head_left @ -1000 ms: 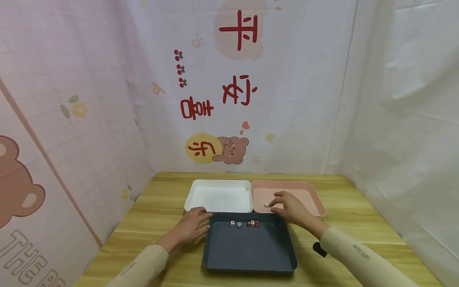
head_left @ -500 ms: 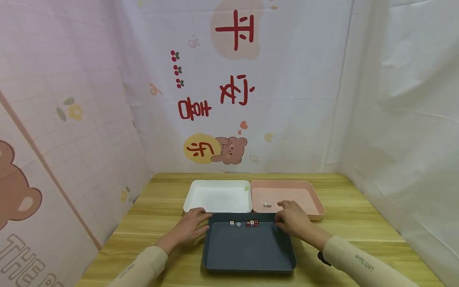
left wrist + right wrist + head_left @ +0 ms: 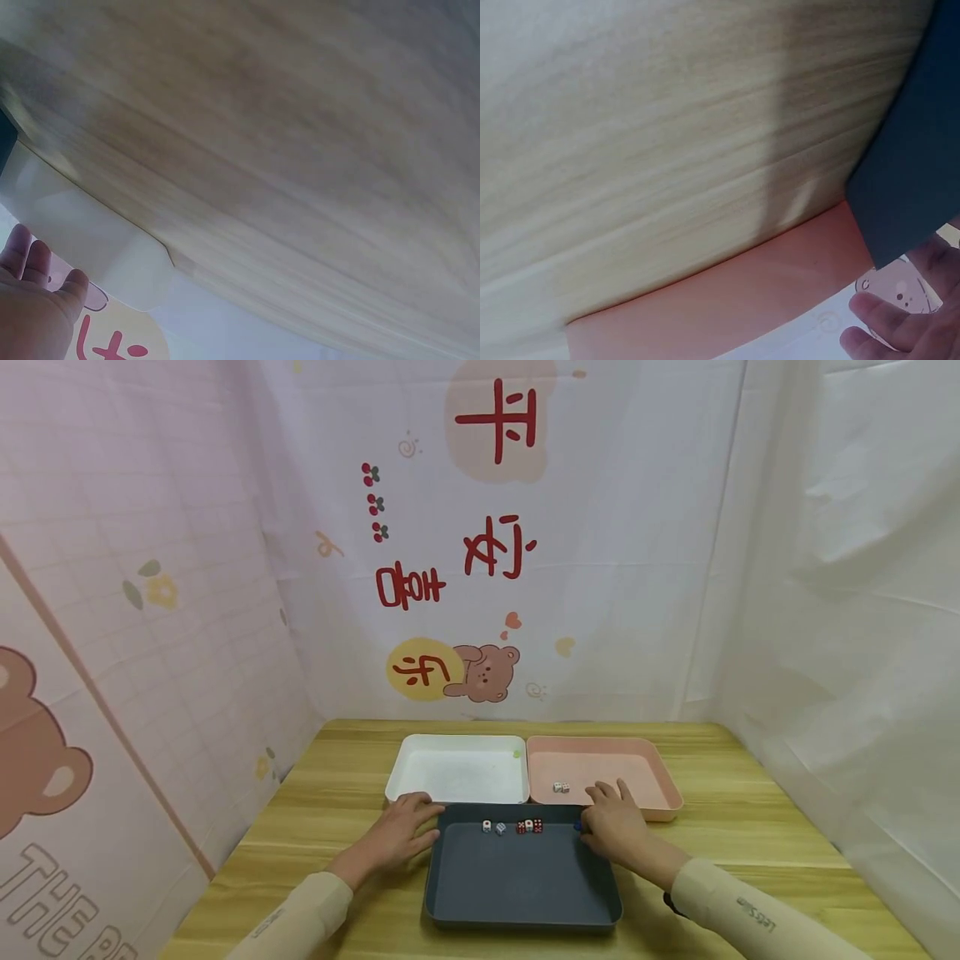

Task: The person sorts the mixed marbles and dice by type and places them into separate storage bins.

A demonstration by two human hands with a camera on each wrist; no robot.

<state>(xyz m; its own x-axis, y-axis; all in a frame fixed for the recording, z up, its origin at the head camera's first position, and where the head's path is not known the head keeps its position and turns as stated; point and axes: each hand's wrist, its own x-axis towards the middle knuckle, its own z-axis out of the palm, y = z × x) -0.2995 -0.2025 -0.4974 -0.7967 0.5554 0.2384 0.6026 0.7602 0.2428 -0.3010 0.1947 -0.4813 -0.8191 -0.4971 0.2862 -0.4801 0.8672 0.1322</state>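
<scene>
My right hand point(image 3: 618, 828) reaches over the far right corner of the dark grey tray point(image 3: 525, 881). Its thumb and index finger pinch a small blue die point(image 3: 577, 827), mostly hidden by the fingers; the other fingers stick out, as the right wrist view also shows. Left of it in the tray, along the far wall, sit a row of red and white dice point(image 3: 529, 826) and two pale dice point(image 3: 493, 827). My left hand point(image 3: 401, 832) rests at the tray's far left corner with relaxed fingers, fingertips at the rim.
Behind the dark tray stand a white tray point(image 3: 457, 768) on the left and a pink tray point(image 3: 637, 768) on the right, side by side. Two white dice point(image 3: 561, 787) lie in the pink tray. Wood-grain table point(image 3: 727, 827) surrounds the trays; printed cloth point(image 3: 600, 568) hangs behind.
My right hand has drawn back from the white dice in the pink tray to the dark tray's far right corner, where it takes hold of the blue die. My left hand stays put.
</scene>
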